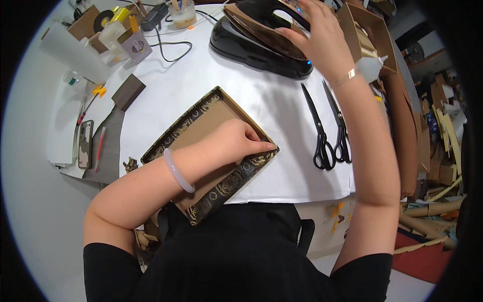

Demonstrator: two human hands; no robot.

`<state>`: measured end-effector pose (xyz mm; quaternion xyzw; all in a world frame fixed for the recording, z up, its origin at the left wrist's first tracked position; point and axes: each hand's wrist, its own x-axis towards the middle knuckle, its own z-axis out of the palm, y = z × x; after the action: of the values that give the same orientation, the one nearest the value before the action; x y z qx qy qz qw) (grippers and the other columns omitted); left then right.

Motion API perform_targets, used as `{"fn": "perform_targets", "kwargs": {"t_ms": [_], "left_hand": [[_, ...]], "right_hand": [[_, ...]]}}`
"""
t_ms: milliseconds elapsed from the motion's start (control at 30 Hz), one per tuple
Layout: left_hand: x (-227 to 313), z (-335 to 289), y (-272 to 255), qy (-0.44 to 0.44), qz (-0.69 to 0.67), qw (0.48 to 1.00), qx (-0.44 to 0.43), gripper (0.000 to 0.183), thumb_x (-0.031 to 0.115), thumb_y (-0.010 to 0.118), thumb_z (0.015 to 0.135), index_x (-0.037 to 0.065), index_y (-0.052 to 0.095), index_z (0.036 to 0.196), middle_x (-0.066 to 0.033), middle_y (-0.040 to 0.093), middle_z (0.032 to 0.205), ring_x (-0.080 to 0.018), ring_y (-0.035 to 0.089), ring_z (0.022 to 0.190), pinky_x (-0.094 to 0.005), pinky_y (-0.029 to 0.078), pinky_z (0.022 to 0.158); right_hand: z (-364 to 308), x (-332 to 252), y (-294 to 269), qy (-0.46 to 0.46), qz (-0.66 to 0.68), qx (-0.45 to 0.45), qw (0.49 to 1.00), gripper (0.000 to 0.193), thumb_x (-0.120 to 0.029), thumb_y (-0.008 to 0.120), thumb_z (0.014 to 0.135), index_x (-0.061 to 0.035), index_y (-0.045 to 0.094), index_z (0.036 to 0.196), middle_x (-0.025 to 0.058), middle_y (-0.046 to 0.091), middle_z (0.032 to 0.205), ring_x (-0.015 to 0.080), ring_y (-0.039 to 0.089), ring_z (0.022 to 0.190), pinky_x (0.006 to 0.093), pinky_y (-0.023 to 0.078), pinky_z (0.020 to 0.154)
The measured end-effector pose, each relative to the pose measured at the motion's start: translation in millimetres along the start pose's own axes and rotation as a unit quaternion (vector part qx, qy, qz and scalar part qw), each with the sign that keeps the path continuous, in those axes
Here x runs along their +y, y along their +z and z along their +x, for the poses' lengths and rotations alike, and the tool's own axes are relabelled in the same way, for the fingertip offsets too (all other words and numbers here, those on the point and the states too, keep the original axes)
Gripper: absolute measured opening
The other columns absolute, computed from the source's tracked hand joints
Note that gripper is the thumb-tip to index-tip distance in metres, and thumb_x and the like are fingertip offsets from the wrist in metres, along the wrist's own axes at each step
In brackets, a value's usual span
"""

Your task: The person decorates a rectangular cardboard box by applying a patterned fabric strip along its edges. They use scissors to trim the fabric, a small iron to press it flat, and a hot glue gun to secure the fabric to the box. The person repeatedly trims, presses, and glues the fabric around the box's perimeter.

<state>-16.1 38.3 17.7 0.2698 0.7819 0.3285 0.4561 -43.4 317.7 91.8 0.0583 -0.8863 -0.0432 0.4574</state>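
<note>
A shallow open cardboard box, its walls covered in black and gold patterned material, lies at an angle at the table's near edge. My left hand reaches across it, thumb and fingertips closed on the wall at its right corner. Far right, my right hand is at the handle of a black and brown clothes iron, thumb on one side and fingers on the other. The iron sits tilted over its black base; the handle is partly hidden by the hand.
Two black-handled scissors lie right of the box. A dark block, a phone and a red pen are at left. Behind stand a glue tub and a cable. A cardboard box stands far right.
</note>
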Motion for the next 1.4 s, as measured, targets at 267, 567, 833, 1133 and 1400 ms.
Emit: {"fn": "perform_targets", "kwargs": {"t_ms": [267, 567, 833, 1133, 1400], "left_hand": [[-10, -3, 18, 0.102, -0.063, 0.989, 0.082, 0.029, 0.026, 0.088, 0.099, -0.002, 0.079, 0.099, -0.0055, 0.075, 0.084, -0.012, 0.067, 0.077, -0.0317, 0.056, 0.073], [-22, 7, 25, 0.117, 0.016, 0.979, 0.164, 0.027, 0.022, 0.087, 0.099, -0.003, 0.077, 0.099, -0.0091, 0.073, 0.093, -0.017, 0.069, 0.082, -0.0336, 0.058, 0.076], [-31, 17, 29, 0.185, 0.054, 0.954, 0.228, 0.029, 0.023, 0.088, 0.096, -0.003, 0.075, 0.096, -0.0137, 0.071, 0.091, -0.0238, 0.069, 0.076, -0.0375, 0.058, 0.073], [-29, 37, 7, 0.154, 0.091, 0.955, 0.235, 0.034, 0.032, 0.086, 0.096, -0.001, 0.076, 0.093, -0.0153, 0.074, 0.096, -0.0309, 0.073, 0.083, -0.043, 0.06, 0.079], [-17, 34, -2, 0.118, 0.14, 0.964, 0.191, 0.04, 0.04, 0.083, 0.097, 0.003, 0.077, 0.083, -0.0156, 0.074, 0.101, -0.0371, 0.074, 0.09, -0.048, 0.061, 0.086]], "right_hand": [[50, 41, 29, 0.241, 0.139, -0.315, 0.907, 0.07, -0.047, 0.095, 0.087, 0.0065, 0.075, 0.126, 0.0262, 0.079, 0.113, 0.0395, 0.077, 0.104, 0.0441, 0.06, 0.094], [68, 51, 36, 0.197, 0.096, -0.296, 0.93, 0.067, -0.058, 0.087, 0.091, 0.0048, 0.079, 0.113, 0.0264, 0.08, 0.105, 0.0394, 0.078, 0.098, 0.0465, 0.061, 0.089], [47, -8, -118, 0.301, 0.118, -0.285, 0.903, 0.035, -0.027, 0.077, 0.106, 0.0034, 0.071, 0.124, 0.0123, 0.075, 0.105, 0.0212, 0.072, 0.091, 0.0358, 0.058, 0.081], [-63, -52, -234, 0.333, 0.132, -0.323, 0.876, 0.031, -0.008, 0.087, 0.095, -0.0005, 0.069, 0.12, 0.0042, 0.073, 0.089, 0.0085, 0.064, 0.08, 0.0256, 0.053, 0.073], [-83, -80, -239, 0.307, 0.074, -0.391, 0.865, 0.039, -0.008, 0.093, 0.089, -0.0026, 0.068, 0.119, 0.012, 0.071, 0.085, 0.0211, 0.067, 0.071, 0.0306, 0.054, 0.068]]}}
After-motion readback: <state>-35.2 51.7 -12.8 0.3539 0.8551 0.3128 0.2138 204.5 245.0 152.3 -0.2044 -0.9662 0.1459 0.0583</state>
